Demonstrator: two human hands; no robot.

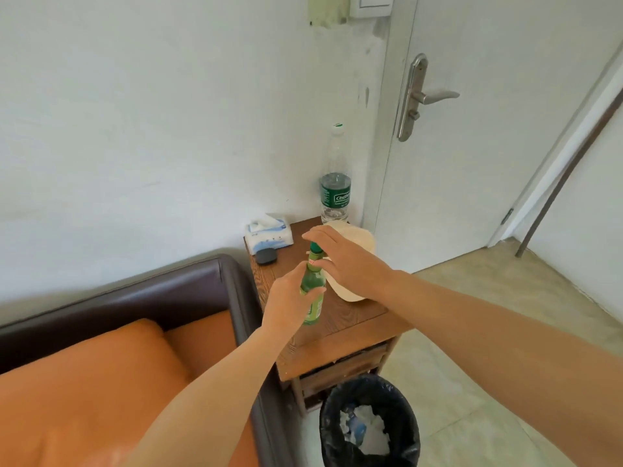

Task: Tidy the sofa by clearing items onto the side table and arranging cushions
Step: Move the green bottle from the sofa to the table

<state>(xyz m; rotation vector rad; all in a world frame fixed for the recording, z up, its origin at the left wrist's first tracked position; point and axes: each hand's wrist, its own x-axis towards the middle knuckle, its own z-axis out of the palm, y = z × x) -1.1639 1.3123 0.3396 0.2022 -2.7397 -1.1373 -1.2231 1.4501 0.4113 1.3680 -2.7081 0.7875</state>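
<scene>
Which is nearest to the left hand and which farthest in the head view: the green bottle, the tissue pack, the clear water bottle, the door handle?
From the left hand:
1. Green bottle, held in that hand.
2. Tissue pack, at the side table's back left corner.
3. Clear water bottle, upright at the table's back edge.
4. Door handle, up on the door to the right.

Green bottle [312,291] partly covered, mid-frame, by left hand [290,303] and right hand [340,256]. Beige cap [357,246] half hidden behind the right hand. Sofa [101,365] cut off at left and bottom edges. Clear bottle [335,183] label too small to read.
</scene>
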